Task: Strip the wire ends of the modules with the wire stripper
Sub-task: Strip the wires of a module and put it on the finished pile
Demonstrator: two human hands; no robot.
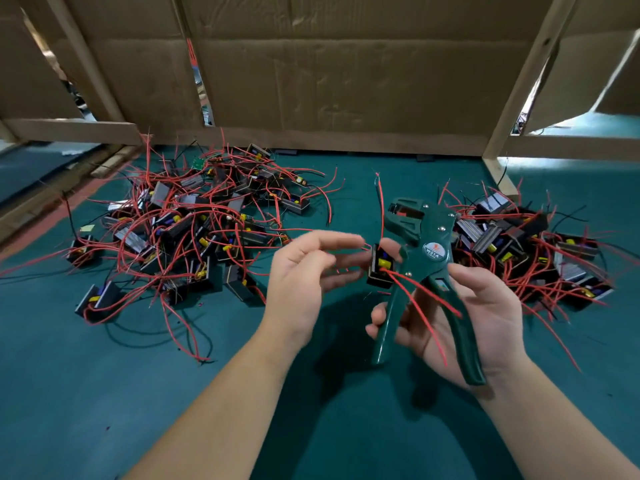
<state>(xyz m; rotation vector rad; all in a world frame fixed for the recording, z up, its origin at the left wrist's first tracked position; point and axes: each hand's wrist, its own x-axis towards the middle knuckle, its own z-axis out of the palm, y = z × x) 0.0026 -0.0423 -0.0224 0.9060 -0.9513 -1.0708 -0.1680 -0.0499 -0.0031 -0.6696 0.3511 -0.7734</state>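
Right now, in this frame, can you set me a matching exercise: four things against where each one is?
Things: 1 wire stripper; 2 held module; 3 left pile; 4 right pile.
Places: A on the mat beyond the right hand; B gripped in the right hand; C on the mat left of the left hand; D pinched by the left hand's fingers.
Pairs: 1-B, 2-D, 3-C, 4-A.

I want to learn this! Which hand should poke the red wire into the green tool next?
Left, probably. The right hand grips the wire stripper by its handles, while the left hand pinches the module whose red wire rises beside the tool's head.
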